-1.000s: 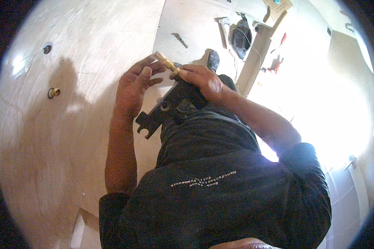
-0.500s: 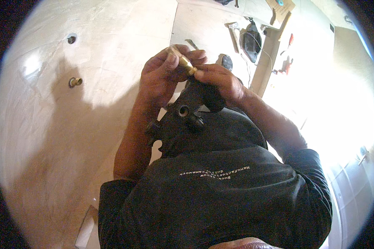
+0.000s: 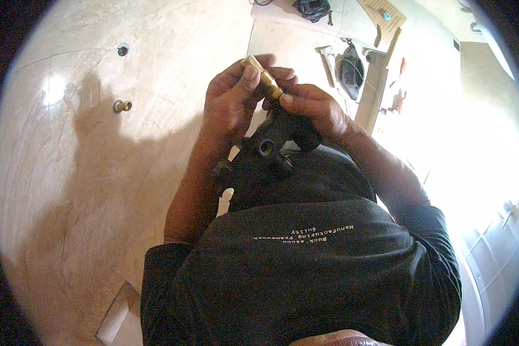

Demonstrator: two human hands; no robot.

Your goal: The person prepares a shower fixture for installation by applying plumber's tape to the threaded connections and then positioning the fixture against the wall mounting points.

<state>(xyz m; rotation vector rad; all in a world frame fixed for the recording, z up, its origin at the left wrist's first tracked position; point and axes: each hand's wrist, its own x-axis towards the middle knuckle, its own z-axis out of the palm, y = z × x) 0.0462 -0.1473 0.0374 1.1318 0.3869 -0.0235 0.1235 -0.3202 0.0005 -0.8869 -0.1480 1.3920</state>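
Note:
In front of my belly, my left hand (image 3: 232, 97) pinches the upper end of a brass pipe fitting (image 3: 269, 83) between thumb and fingers. The thumb and fingers of my right hand (image 3: 318, 108) close on its lower end, so both hands meet on the one piece. The fitting is held at a slant, its top toward the left. Just below the hands and against my dark shirt is a black fixture (image 3: 266, 148) with a round opening and knob-like ends; what supports it is hard to see.
On the left, a pale marbled wall (image 3: 57, 173) has a brass pipe stub (image 3: 125, 106) and a round hole (image 3: 123, 51). Beyond my hands are a black pouch-like item (image 3: 350, 72), a long wooden board (image 3: 370, 92), red-handled tools (image 3: 399, 99) and a cardboard piece (image 3: 382, 14).
The view has shifted, so my hands and the wall appear slightly farther right. Both hands stay on the brass fitting, and more of its length shows between the fingers.

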